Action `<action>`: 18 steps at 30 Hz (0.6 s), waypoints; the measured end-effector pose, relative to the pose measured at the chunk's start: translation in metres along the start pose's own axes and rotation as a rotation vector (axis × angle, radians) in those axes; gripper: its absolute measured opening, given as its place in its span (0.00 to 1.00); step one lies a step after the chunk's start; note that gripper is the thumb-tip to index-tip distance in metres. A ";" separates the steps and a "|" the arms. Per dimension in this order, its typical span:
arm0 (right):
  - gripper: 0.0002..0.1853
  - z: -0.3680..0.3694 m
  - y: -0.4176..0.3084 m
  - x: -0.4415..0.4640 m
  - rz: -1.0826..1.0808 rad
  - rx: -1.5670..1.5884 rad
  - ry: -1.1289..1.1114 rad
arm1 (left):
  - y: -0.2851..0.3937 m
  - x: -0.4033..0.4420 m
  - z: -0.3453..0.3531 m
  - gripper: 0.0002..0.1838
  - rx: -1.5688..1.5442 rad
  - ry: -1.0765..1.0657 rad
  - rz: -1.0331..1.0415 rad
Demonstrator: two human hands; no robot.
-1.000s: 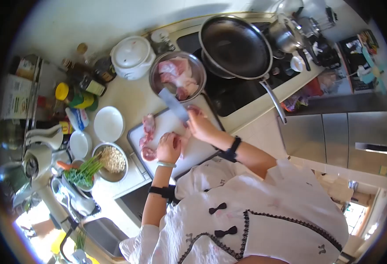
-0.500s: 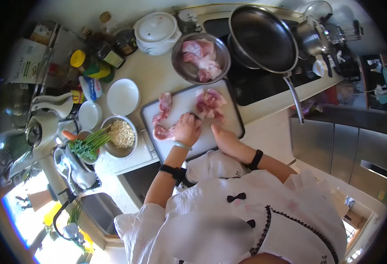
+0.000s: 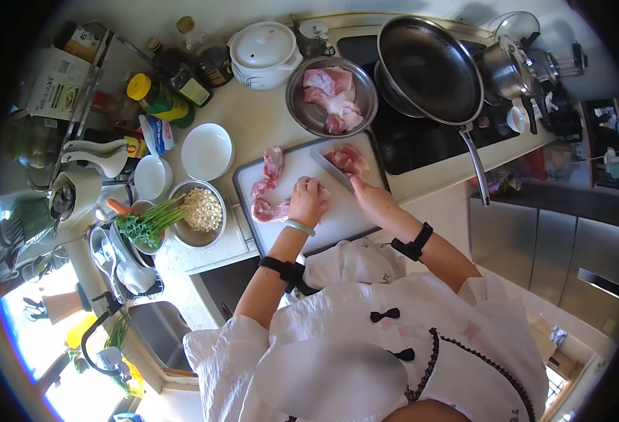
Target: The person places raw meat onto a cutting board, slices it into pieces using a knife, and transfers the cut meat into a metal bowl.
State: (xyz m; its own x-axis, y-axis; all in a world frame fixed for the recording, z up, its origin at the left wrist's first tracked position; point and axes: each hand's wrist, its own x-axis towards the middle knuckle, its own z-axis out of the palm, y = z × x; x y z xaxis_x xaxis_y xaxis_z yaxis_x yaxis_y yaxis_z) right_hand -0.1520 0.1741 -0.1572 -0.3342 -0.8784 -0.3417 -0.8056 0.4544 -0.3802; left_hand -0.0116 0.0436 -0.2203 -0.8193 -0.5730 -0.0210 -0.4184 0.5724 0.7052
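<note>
A kitchen knife (image 3: 332, 169) is in my right hand (image 3: 374, 200), its blade slanting up and left beside a pile of cut raw meat (image 3: 351, 157). My left hand (image 3: 308, 202) has its fingers curled over a piece of raw meat (image 3: 270, 211) on the white cutting board (image 3: 292, 165). Most of what lies under those fingers is hidden. Another strip of meat (image 3: 273, 164) lies farther up the left side of the board.
Behind the board, a metal bowl (image 3: 294, 105) holds larger meat pieces, near a frying pan (image 3: 429, 70) on the stove. To the left are white bowls (image 3: 208, 152), a bowl of chopped pale pieces (image 3: 202, 209) and leafy greens (image 3: 140, 228). A sink (image 3: 158, 330) sits lower left.
The knife has moved right and up, and its blade now shows against the cut meat pile. My left hand stays over the meat. The whole view has shifted slightly.
</note>
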 end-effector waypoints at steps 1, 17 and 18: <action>0.20 -0.001 0.000 -0.001 0.005 -0.002 0.001 | -0.001 0.001 0.003 0.22 -0.013 0.020 0.024; 0.23 -0.008 -0.042 -0.034 -0.105 0.041 -0.109 | -0.004 -0.011 -0.023 0.22 0.039 0.041 0.065; 0.22 -0.012 -0.044 -0.037 -0.120 0.019 -0.120 | -0.004 -0.012 -0.021 0.22 0.033 0.040 0.060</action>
State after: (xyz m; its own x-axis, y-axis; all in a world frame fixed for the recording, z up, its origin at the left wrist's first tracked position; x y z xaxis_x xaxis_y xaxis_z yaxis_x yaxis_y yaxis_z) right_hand -0.1103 0.1853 -0.1176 -0.1744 -0.9031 -0.3924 -0.8263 0.3510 -0.4406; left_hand 0.0078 0.0362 -0.2081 -0.8271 -0.5598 0.0497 -0.3820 0.6250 0.6808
